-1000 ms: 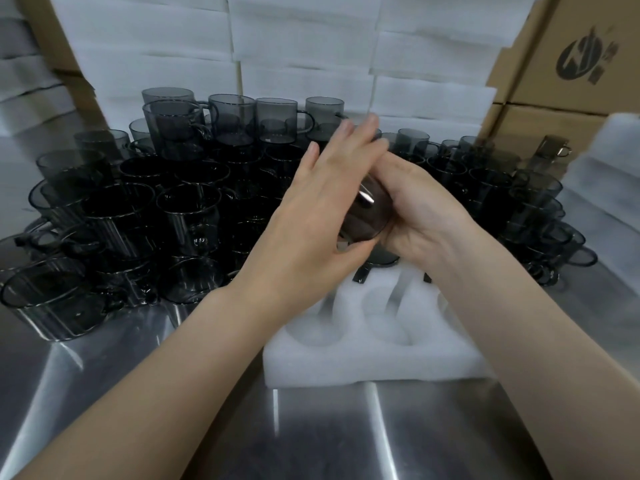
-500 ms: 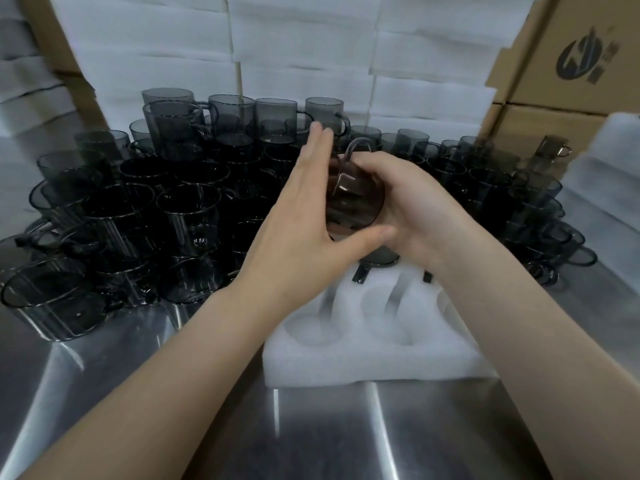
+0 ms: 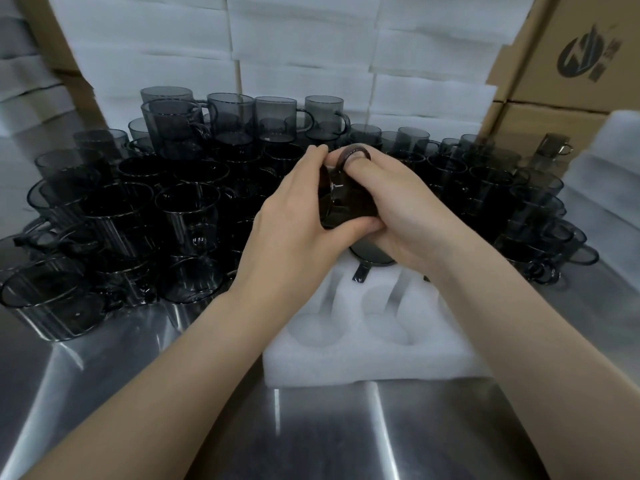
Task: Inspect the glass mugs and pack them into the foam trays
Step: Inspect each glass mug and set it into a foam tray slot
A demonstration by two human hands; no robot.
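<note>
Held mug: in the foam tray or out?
Out. The left hand and right hand grip the mug above the foam tray.

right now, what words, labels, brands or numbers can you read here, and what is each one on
No text here reads clearly.
Cardboard box: a dark round logo with small characters beside it, too blurred to read.
Held mug, foam tray, stacked mugs: no print visible.

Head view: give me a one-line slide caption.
Left hand and right hand grip a dark glass mug over a white foam tray, more mugs crowded behind.
</note>
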